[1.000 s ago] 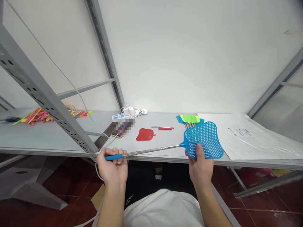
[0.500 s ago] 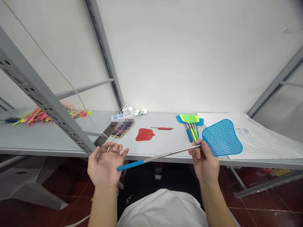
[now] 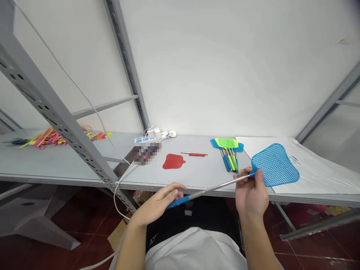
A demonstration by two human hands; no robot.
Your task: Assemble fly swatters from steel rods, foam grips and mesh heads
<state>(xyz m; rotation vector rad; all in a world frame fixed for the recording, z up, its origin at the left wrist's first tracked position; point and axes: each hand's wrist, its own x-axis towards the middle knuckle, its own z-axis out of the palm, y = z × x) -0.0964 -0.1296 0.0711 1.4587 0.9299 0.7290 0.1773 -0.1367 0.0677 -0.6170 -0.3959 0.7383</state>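
Note:
My right hand (image 3: 251,197) pinches the steel shaft of a blue fly swatter just below its mesh head (image 3: 275,165), which hangs over the edge of a white sheet. My left hand (image 3: 159,202) curls over the swatter's blue handle (image 3: 177,201), and the shaft runs between my hands in front of the shelf edge. Beyond them on the grey shelf lies a bundle of blue and green fly swatters (image 3: 228,153). A loose red swatter head (image 3: 173,161) and a red-handled tool (image 3: 197,154) lie further left.
A white power strip (image 3: 144,139) with plugged-in cables stands at the back, next to a pixelated item (image 3: 146,153). A pile of pink and yellow strips (image 3: 47,138) lies on the left behind a grey perforated upright (image 3: 56,108). Below the shelf is a dark red floor.
My left hand has moved right from its open pose and closed over the blue handle. The swatter's handle end has swung right, and its head has shifted slightly right.

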